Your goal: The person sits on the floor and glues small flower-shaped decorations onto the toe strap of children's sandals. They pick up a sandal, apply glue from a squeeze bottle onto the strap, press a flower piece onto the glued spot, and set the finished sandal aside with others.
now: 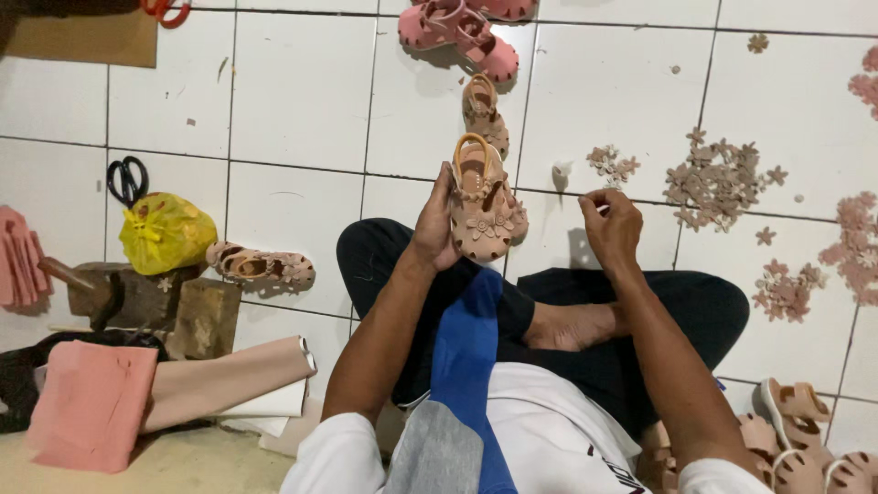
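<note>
My left hand [436,224] grips a small tan child's sandal [482,199] with flower decorations, holding it upright above my crossed legs. My right hand [611,227] is raised just right of the sandal, its fingertips pinched together on something too small to make out. A matching tan sandal [485,114] lies on the white tiled floor just beyond the held one. Several tan flower cut-outs [718,180] are scattered on the tiles to the right of my right hand.
Pink sandals [457,32] lie at the top. At left sit another tan sandal [261,265], wooden blocks [206,316], a yellow bag [165,230], black scissors [126,178] and rolled sheets [229,380]. Pink flower pieces [855,238] and more tan sandals [800,444] lie at right.
</note>
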